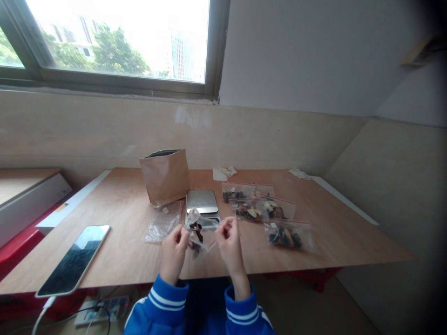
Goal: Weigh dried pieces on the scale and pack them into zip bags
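Note:
My left hand and my right hand both pinch the top edge of a small clear zip bag with a few dark pieces inside, held just above the wooden table near its front edge. Behind the bag sits a small silver scale. A brown paper bag stands open behind the scale to the left. Three filled clear bags with dark and pale pieces lie to the right. Empty clear bags lie left of the scale.
A phone lies screen-up at the table's left front, with a white cable hanging off the edge. Crumpled paper scraps sit by the back wall. A power strip lies on the floor below. A window is above.

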Tool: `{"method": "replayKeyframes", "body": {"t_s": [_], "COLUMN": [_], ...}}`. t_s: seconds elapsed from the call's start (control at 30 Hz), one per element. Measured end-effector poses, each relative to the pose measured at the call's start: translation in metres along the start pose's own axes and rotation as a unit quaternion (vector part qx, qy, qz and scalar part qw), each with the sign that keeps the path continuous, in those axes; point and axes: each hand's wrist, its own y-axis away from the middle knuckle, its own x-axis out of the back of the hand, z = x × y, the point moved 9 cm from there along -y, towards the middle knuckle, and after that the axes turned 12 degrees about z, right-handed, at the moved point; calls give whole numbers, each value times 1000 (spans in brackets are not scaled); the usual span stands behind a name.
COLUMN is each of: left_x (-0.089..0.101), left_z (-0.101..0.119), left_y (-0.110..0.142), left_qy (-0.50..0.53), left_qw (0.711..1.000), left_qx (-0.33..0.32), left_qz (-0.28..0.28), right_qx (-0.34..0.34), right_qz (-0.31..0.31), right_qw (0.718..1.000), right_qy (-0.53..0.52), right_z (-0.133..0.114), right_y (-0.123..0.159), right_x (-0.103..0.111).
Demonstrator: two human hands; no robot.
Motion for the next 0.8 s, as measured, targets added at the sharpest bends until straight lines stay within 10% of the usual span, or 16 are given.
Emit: {"method": "replayKeyframes", "body": {"t_s": [0.2, 0.43, 0.6, 0.8], "left_x": [3, -51, -95, -86], "left_z": [-6, -53, -29, -15], "left_y": [-6, 19, 40, -2], "left_qy": [62, 240, 402, 410], "left_qw": [998, 937, 830, 842], "left_qx": [-10, 242, 331, 321], "left_qz": [-18, -78, -199, -138], "right_qx": [23, -17, -42, 0], "right_qz": [69, 59, 67, 60], "right_qw": [996, 980, 984, 998], "right_qy": [-52, -191, -161, -28], "right_z": [-17, -37, -24, -24], "right_y": [-7, 11, 12, 11], "right_x": [24, 5, 3, 0]}}
